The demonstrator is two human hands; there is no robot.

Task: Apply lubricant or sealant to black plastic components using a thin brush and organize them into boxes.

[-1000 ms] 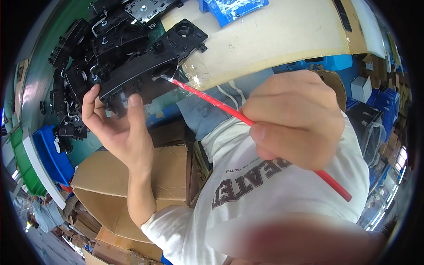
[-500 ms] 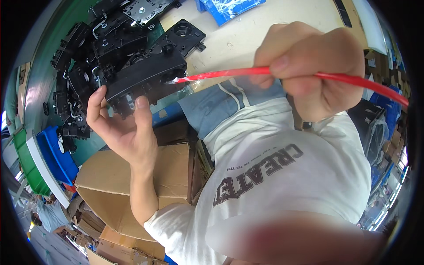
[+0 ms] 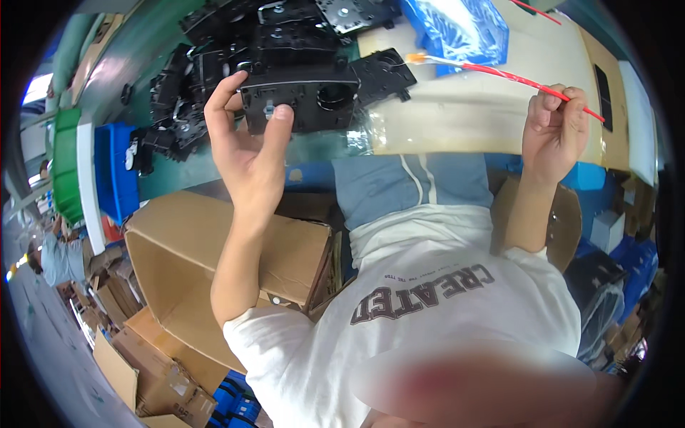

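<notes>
My left hand [image 3: 250,157] grips a black plastic housing [image 3: 303,93] by its left end, the thumb pressed on its near face next to a small metal piece. A large round hole shows toward the housing's right end. Off to the right, my right hand [image 3: 556,132] pinches a long thin red stick [image 3: 517,80], which looks like a slim brush. Its pale upper part ends in an orange tip [image 3: 415,58] pointing left, apart from the housing. Behind the held part lies a pile of similar black parts [image 3: 292,39].
A blue plastic-wrapped bundle [image 3: 464,32] lies at the back of the pale board [image 3: 457,118]. Another thin red stick [image 3: 539,11] is at the far right. Blue [image 3: 115,171] and green [image 3: 68,164] bins stand left, and a large open cardboard box [image 3: 178,264] sits below the table edge.
My right hand has moved right and away, taking the red stick's tip off the housing's right end. The housing has turned, so its round hole now shows. The camera view has also shifted.
</notes>
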